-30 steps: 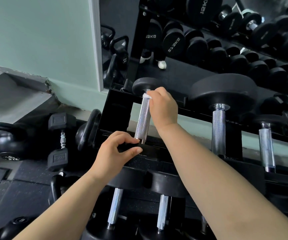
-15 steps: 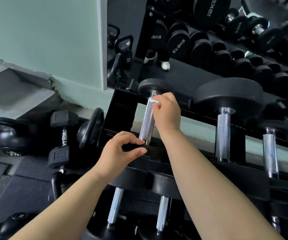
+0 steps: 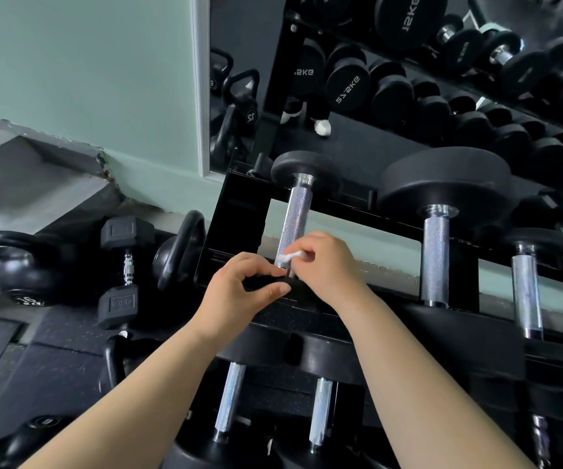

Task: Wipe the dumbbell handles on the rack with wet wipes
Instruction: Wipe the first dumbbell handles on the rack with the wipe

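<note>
Gym corner: pale green wall, mirror (image 3: 239,45) behind the black dumbbell rack (image 3: 236,211). The target dumbbell handle (image 3: 295,218) is at the rack's left end, upper tier, with its long axis running away from the person. The right hand (image 3: 330,265) pinches the wet wipe (image 3: 288,256) onto the handle's near end. The left hand (image 3: 239,289) grips the near head (image 3: 295,285) just beside it. The next stroke likely goes toward the far head. Readable: mirrored "12KG" in the reflection, "16" on the floor kettlebell (image 3: 19,275).

The single head camera is looking forward and down from just above and behind the left hand (image 3: 242,289) and right hand (image 3: 330,265), sitting close and facing the dumbbell rack (image 3: 239,204) beyond them.
</note>
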{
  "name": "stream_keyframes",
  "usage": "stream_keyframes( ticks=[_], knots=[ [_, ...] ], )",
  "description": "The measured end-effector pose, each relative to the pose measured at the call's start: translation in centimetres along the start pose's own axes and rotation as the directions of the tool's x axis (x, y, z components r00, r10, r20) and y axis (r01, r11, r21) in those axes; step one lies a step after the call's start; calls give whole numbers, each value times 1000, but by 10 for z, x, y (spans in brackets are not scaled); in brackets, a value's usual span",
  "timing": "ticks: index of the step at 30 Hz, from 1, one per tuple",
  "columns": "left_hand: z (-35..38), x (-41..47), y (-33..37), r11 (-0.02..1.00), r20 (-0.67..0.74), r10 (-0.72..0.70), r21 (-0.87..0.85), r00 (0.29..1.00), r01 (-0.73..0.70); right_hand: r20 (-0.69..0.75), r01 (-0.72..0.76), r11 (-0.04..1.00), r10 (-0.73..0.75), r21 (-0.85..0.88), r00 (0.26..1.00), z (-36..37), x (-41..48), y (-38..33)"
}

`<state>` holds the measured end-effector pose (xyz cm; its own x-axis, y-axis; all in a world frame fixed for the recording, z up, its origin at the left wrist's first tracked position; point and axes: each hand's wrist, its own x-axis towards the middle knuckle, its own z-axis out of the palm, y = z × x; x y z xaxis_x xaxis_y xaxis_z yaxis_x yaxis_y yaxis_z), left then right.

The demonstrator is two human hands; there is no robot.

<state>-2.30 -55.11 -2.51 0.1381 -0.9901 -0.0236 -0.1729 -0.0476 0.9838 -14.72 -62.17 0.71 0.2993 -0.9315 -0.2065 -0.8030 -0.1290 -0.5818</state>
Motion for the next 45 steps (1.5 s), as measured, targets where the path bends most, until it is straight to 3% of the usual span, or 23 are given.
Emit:
stream_keyframes(
  ticks=[3,6,8,12,16,19,23,26,29,31,38,41,45],
  knots=[
    [0,0,1,1000,7,2,20,1000,-2,40,-104,969,97,226,994,-9,-10,1],
    [-3,1,2,998,-56,-51,-37,997,49,12,-172,794,203,584,979,-17,-12,0],
    [-8,5,10,989,-90,-79,-129,993,67,20,-176,741,215,648,976,-19,-14,0],
    [-15,20,26,981,31,-79,-175,996,83,75,-162,738,150,655,986,-18,-14,-7],
    [-17,31,33,902,272,-155,-352,950,248,63,-128,762,115,634,991,-18,-10,-15],
    [-20,33,30,881,268,-186,-381,945,281,47,-73,794,56,603,997,-17,-10,-21],
    [-19,36,22,868,174,-266,-384,948,314,6,-60,816,69,576,998,-6,-10,-19],
    [-25,43,15,918,-46,-300,-285,953,276,-103,-91,772,199,629,975,3,-10,-7],
    [-34,52,10,969,-226,-242,-112,944,221,-188,-126,756,315,643,930,14,-11,3],
    [-32,59,9,986,-254,-164,-11,953,166,-225,-135,761,349,634,910,26,-11,6],
    [-4,89,8,985,-41,-54,165,998,60,-351,-96,750,414,654,840,39,-8,12],
    [-1,91,10,993,139,-108,65,984,100,-351,-94,761,401,642,846,39,-9,12],
    [-2,82,4,979,193,-186,-47,964,198,-363,-82,768,391,635,846,40,-8,14]
  ],
)
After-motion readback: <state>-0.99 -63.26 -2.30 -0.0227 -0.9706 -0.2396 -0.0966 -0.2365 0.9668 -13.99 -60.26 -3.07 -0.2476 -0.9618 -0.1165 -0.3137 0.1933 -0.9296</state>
